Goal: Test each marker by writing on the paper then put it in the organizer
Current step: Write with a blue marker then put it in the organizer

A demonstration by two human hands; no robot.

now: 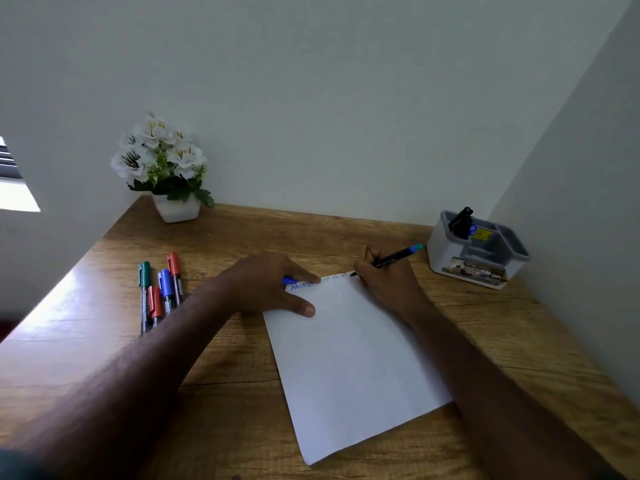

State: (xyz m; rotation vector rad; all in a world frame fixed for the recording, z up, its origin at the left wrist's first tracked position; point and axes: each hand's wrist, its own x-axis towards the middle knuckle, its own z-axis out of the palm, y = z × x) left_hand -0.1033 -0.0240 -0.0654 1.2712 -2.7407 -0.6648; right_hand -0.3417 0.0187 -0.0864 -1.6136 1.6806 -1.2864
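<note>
Two hands, right (pixel 384 282) gripping marker (pixel 391 259), tip down-left on paper (pixel 349 358), left (pixel 273 285) pinning sheet, clutching blue cap (pixel 288 280)

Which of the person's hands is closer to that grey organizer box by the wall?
The right hand. It writes at the paper's top edge, just left of the organizer. The left hand presses the paper's far-left corner, farther away.

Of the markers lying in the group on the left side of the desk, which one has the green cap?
The green-capped marker is the leftmost of the group, at its outer edge. The other three beside it have orange, blue and red caps.
</note>
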